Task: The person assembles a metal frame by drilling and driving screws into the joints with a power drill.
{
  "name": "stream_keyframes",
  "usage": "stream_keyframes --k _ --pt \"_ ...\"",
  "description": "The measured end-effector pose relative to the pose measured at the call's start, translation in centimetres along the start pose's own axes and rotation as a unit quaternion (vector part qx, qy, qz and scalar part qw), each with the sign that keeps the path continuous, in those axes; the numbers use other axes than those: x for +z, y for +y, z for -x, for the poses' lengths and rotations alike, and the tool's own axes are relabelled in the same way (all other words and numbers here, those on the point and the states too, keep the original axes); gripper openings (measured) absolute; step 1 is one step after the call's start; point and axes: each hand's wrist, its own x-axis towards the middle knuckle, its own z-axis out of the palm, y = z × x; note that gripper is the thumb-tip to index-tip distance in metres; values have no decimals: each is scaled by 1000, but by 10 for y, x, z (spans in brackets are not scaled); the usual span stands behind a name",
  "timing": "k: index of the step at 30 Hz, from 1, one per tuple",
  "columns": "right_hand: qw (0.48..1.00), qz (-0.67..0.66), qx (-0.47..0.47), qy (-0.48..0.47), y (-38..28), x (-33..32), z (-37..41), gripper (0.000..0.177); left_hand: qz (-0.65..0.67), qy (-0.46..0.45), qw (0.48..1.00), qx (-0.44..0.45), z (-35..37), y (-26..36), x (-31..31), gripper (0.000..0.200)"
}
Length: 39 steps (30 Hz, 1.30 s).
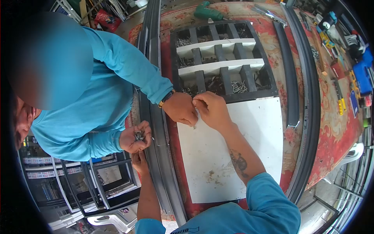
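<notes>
My right hand is closed in a pinch over the white board, right beside a co-worker's hand. Whatever sits between its fingertips is too small to make out. My left hand is just below the co-worker's other hand, which holds several small screws in its palm. The fingers of my left hand are partly hidden there. Beyond my right hand stands a black-and-white divided box, with screws lying in its compartments.
Long dark metal profiles run along the left, and another profile along the right. A green drill lies behind the box. Several hand tools, including yellow-handled pliers, lie on the red patterned cloth. The co-worker leans in from the left.
</notes>
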Motion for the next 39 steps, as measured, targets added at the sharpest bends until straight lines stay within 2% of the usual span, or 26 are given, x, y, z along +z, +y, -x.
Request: stream_keyframes --k 3,9,11,12,14,16,17,19,20,22,23,25,28,32,34,35,36,37,38,39 --pt "997 66 -34 26 7 12 -9 6 -16 31 999 1 0 8 1 18" --pt "993 113 -29 27 14 16 -33 17 -1 16 1000 -14 1 9 1 25" --pt "985 162 -41 39 22 -8 -35 22 -13 40 999 -2 2 5 2 26" --pt "987 156 0 46 20 -26 -36 20 -10 40 999 -3 2 4 2 26" --pt "969 238 -10 66 37 -66 -37 16 -15 34 999 -5 2 4 1 25" --pt "928 367 61 -3 52 -105 -38 15 -17 35 999 1 1 3 1 25" --pt "915 384 110 -56 42 -116 -41 16 -21 35 999 9 1 3 1 24" --pt "904 383 147 -124 39 -127 -47 17 -16 37 999 14 1 0 3 23" --pt "903 385 145 -122 37 -128 -50 17 -14 38 999 21 1 -1 3 22" --pt "851 457 170 -197 31 -123 -56 15 -10 39 999 15 2 0 3 22" --pt "851 457 169 -193 30 -121 -60 15 -10 39 999 9 1 1 3 21" --pt "807 519 155 -234 27 -116 -64 16 -10 43 999 7 2 3 3 21" --pt "781 558 133 -246 18 -108 -64 18 -12 50 999 2 2 -1 3 21" --pt "800 554 69 -221 43 -113 -55 12 -8 55 998 10 3 -4 5 21" --pt "902 402 89 -132 45 -117 -54 13 -8 55 998 8 4 -6 5 21" --pt "902 402 87 -130 45 -122 -53 13 -10 53 999 6 4 -7 5 21" --pt "965 168 190 -71 38 -127 -51 14 -8 55 998 7 4 -7 5 21" --pt "957 -78 278 -6 32 -132 -48 14 -4 58 998 10 3 -6 5 22" --pt "940 -179 288 -23 25 -137 -44 14 1 61 998 13 3 -4 5 22" --pt "941 -178 287 -20 28 -139 -39 14 3 60 998 15 3 -2 4 22"
